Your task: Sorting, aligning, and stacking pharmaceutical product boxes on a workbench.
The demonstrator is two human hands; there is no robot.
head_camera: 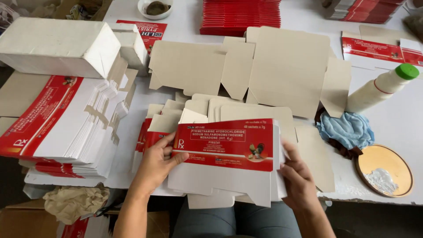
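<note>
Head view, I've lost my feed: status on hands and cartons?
Left hand and right hand grip a stack of flat red-and-white cartons by its ends. Nothing blocking. Glue bottle lies aside.

Both hands grip a stack of flat red-and-white carton blanks point(224, 152) at the near edge of the white worktop point(396, 119): the left hand point(156, 163) clasps its left end, the right hand point(297, 176) its right end. Further grey-backed blanks point(286, 66) lie spread beyond. To the right lie a green-capped white bottle point(381, 87), a blue cloth point(348, 128) and a round tan dish point(384, 169).
</note>
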